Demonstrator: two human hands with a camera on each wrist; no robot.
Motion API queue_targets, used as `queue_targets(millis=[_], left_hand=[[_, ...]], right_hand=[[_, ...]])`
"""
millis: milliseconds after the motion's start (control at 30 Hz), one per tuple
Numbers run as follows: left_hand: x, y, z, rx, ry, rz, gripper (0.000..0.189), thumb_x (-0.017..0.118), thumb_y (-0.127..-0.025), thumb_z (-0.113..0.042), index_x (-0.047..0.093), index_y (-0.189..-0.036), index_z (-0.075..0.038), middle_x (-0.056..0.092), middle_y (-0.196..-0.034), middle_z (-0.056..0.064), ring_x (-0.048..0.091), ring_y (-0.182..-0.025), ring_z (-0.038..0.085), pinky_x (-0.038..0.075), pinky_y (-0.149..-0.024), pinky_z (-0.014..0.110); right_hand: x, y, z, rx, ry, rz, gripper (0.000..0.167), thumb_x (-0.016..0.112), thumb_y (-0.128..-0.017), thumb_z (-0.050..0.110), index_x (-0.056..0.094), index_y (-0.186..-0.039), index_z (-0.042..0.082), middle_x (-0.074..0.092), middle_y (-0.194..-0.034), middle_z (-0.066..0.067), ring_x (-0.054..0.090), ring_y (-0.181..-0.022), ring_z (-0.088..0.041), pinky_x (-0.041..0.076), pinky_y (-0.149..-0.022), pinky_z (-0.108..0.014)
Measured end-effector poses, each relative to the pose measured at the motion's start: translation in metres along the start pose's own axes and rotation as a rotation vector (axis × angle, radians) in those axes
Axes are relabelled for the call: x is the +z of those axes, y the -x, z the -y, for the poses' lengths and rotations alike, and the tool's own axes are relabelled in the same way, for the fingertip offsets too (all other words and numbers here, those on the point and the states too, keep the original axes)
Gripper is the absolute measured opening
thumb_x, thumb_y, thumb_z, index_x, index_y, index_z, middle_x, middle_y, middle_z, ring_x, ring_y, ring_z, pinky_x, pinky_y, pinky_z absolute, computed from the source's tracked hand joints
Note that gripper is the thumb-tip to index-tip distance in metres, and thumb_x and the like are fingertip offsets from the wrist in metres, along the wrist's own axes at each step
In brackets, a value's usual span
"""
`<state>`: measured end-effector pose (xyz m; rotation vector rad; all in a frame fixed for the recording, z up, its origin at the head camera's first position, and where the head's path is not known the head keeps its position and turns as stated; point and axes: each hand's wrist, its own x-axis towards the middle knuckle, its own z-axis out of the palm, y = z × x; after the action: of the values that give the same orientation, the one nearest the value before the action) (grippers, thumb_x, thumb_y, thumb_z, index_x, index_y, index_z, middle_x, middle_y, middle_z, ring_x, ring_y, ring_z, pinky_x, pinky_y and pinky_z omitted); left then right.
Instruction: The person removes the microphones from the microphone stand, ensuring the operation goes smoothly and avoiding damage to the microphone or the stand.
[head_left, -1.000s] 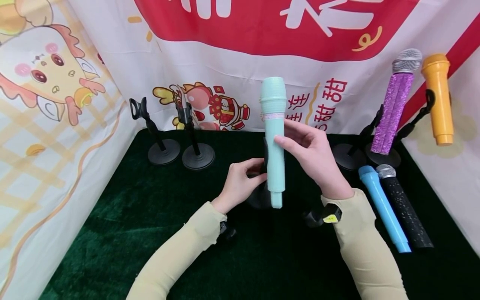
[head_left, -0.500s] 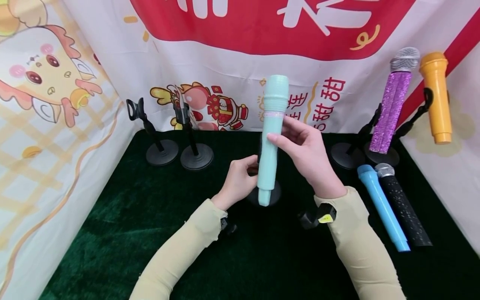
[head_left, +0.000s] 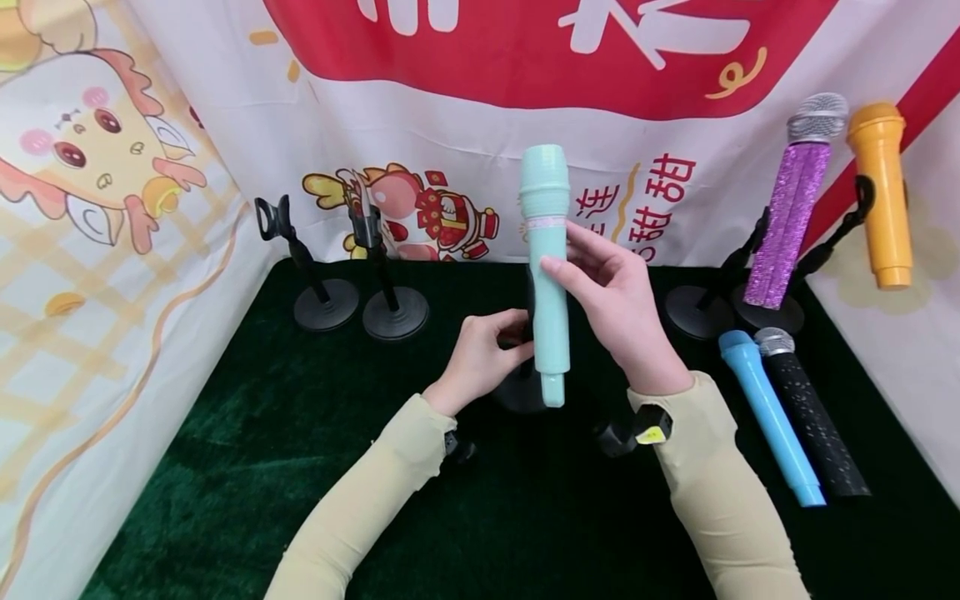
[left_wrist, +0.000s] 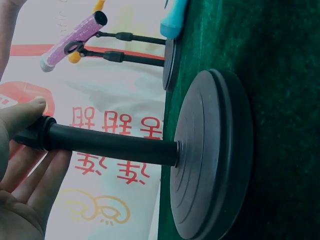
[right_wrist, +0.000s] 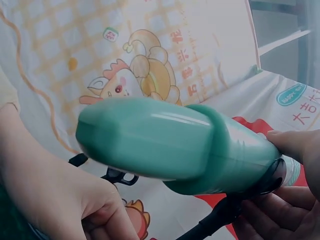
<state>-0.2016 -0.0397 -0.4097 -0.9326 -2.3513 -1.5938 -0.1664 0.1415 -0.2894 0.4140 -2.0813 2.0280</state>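
My right hand [head_left: 618, 308] pinches a mint-green microphone [head_left: 552, 325] between thumb and fingers, nearly upright in the head view. In the right wrist view, the black clip [right_wrist: 270, 180] of a microphone stand lies against the microphone's underside near my right fingers. My left hand [head_left: 483, 358] grips that stand's black pole [left_wrist: 110, 142] just at the collar, thumb on one side and fingers on the other. The round black base [left_wrist: 210, 155] rests on the green cloth. From the head camera, the microphone hides most of the pole.
Two bare stands [head_left: 326, 304] [head_left: 395, 312] are at the back left. A purple glitter microphone [head_left: 789, 225] and an orange microphone [head_left: 885, 200] sit in stands at the back right. Blue [head_left: 772, 425] and black [head_left: 813, 417] microphones lie on the cloth before them.
The mint-green microphone's lower end swung left, then back right, leaving it nearly upright again. My left hand keeps its grip on the stand's pole.
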Motion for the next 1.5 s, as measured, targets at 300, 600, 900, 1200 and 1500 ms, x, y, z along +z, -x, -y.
queue_targets(millis=[300,600,900,1200,1500], left_hand=[[0.000,0.002,0.000,0.021,-0.024,0.001,0.030,0.078,-0.090,-0.003,0.071,-0.119,-0.003,0.075,-0.108,0.007,0.071,-0.091,0.011,0.058,-0.080,0.023],[-0.001,0.002,0.002,0.016,-0.016,0.002,0.030,0.078,-0.091,-0.004,0.072,-0.120,-0.004,0.074,-0.109,0.006,0.071,-0.091,0.010,0.059,-0.079,0.024],[-0.001,0.002,0.002,0.028,-0.031,0.012,0.032,0.078,-0.091,-0.005,0.071,-0.122,-0.002,0.075,-0.109,0.009,0.072,-0.090,0.010,0.059,-0.079,0.023],[0.001,0.002,0.003,0.062,-0.042,0.011,0.033,0.079,-0.091,-0.010,0.071,-0.123,-0.004,0.075,-0.110,0.009,0.072,-0.090,0.011,0.058,-0.079,0.022],[-0.002,0.002,0.002,0.072,-0.035,0.021,0.032,0.080,-0.091,-0.012,0.072,-0.121,-0.004,0.075,-0.108,0.009,0.073,-0.089,0.015,0.058,-0.078,0.022]], right_hand=[[0.003,-0.002,-0.002,-0.082,0.054,-0.008,0.044,0.072,-0.098,0.017,0.062,-0.139,0.006,0.069,-0.111,-0.013,0.065,-0.095,-0.023,0.055,-0.085,-0.029],[0.007,-0.006,-0.003,-0.168,0.075,-0.008,0.041,0.069,-0.099,0.011,0.061,-0.137,0.001,0.069,-0.109,-0.013,0.065,-0.089,-0.024,0.055,-0.080,-0.030],[0.006,-0.014,-0.001,-0.162,0.069,-0.038,0.043,0.071,-0.097,0.011,0.061,-0.138,0.002,0.069,-0.107,-0.013,0.067,-0.083,-0.022,0.057,-0.079,-0.029],[0.006,-0.021,0.003,-0.082,-0.004,-0.064,0.043,0.071,-0.098,0.018,0.062,-0.137,0.004,0.067,-0.111,-0.015,0.063,-0.096,-0.026,0.054,-0.083,-0.031],[0.008,-0.029,0.007,-0.061,-0.033,-0.074,0.043,0.072,-0.097,0.022,0.063,-0.136,0.006,0.066,-0.115,-0.016,0.061,-0.100,-0.029,0.053,-0.086,-0.035]])
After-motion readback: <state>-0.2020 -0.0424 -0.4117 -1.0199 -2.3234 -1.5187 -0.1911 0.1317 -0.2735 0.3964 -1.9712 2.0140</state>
